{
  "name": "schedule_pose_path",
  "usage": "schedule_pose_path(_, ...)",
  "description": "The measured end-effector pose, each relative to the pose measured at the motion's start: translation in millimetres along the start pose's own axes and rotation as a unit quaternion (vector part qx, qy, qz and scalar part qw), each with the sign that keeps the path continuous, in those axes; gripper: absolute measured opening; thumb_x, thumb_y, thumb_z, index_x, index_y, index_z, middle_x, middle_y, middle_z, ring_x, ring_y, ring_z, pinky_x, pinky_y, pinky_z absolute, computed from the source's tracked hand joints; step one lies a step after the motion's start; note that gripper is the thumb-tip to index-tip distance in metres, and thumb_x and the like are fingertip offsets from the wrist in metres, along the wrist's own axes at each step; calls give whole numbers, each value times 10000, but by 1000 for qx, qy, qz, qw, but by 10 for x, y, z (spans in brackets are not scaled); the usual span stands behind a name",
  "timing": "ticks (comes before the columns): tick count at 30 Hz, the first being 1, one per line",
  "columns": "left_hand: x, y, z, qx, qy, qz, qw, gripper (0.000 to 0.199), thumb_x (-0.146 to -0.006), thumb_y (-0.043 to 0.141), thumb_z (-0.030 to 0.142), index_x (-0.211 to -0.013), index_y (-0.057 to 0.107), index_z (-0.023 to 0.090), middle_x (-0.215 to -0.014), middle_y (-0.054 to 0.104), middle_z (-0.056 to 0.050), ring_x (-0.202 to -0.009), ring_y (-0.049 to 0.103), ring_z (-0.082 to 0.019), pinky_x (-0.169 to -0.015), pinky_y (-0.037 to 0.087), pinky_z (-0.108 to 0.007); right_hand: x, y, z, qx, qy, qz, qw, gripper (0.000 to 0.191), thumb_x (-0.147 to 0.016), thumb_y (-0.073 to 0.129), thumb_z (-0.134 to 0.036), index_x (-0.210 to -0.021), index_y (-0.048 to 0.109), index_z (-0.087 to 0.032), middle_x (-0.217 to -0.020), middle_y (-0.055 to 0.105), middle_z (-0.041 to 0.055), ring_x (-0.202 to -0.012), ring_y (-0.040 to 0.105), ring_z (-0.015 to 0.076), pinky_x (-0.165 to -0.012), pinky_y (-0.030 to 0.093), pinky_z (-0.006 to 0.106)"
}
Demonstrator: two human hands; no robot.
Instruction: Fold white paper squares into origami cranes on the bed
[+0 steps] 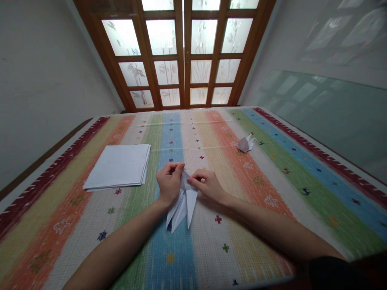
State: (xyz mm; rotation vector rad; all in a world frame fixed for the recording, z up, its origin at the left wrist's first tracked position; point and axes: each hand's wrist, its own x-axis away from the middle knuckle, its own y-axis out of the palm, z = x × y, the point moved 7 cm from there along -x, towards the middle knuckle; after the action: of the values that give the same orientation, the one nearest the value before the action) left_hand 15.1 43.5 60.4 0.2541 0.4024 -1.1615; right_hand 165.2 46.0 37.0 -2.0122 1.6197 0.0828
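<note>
Between my two hands is a partly folded white origami paper, its narrow pointed flaps fanning down toward me. My left hand pinches the paper's upper left side between thumb and fingers. On the other side, my right hand is closed on the upper right edge, thumb and forefinger pressed together. My fingers hide part of the paper's top. Both hands are low over the blue and cream stripes of the tablecloth.
A stack of white paper sheets lies left of my hands. Farther off to the right sits a folded paper crane. Beyond the table's far edge stand wooden doors with glass panes. A greenish glass panel leans along the right wall.
</note>
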Motion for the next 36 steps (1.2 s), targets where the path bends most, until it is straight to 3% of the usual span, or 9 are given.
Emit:
schedule_pose_path(6,-102,102,-77,32,-13,-86,996,212,-746,669,352,-830,728,167,-729,714,-31,-635,624,-135,-608,486,-237,-57,-120,109,8,4,18,1000,248,-830,612,-334,-648,658,-172,-608,633,7,-567,539,119,-566,399,249)
schedule_pose_path(9,-123,142,-112,18,-4,-128,992,182,-753,666,334,-805,733,173,-721,716,-26,-623,617,-134,-616,484,-242,-95,-160,163,-6,18,-1,1000,220,-816,619,-324,-661,660,-173,-633,641,9,-591,548,123,-575,406,249)
schedule_pose_path(16,-126,65,-126,-9,-8,-80,997,213,-778,650,365,-738,700,161,-666,689,-19,-601,594,-133,-576,457,-234,-82,-116,220,-3,47,-64,997,139,-793,638,-265,-695,675,-173,-679,659,14,-629,570,127,-601,416,252)
schedule_pose_path(19,-159,81,-176,-4,-20,-109,994,248,-788,631,397,-771,705,161,-707,701,-34,-633,606,-144,-602,468,-246,-108,-190,211,27,19,-38,999,152,-800,633,-252,-671,665,-178,-664,645,9,-633,562,128,-620,410,260)
schedule_pose_path(21,-191,115,-213,-9,-7,-160,987,258,-790,623,407,-816,714,167,-752,713,-45,-664,616,-152,-643,479,-260,-144,-288,252,40,11,-5,999,152,-806,630,-254,-678,664,-180,-666,643,9,-643,563,132,-629,410,264)
schedule_pose_path(23,-203,172,-247,-41,24,-232,971,229,-761,658,386,-842,721,181,-795,722,-50,-699,623,-161,-683,484,-275,-183,-381,325,47,13,11,999,132,-803,634,-260,-703,668,-180,-681,646,12,-645,566,134,-625,413,264)
schedule_pose_path(27,-153,263,-336,-130,96,-352,922,147,-749,676,304,-856,723,215,-817,727,-41,-757,631,-179,-746,482,-312,-228,-456,365,84,-36,-27,995,121,-796,646,-252,-704,666,-177,-702,643,24,-685,582,147,-651,428,276)
schedule_pose_path(36,-57,280,-414,-224,218,-424,850,148,-798,587,175,-809,730,210,-823,726,-50,-801,646,-183,-786,487,-329,-74,-274,198,181,-172,-133,959,102,-841,596,-190,-811,693,-182,-796,672,58,-792,594,172,-731,458,307)
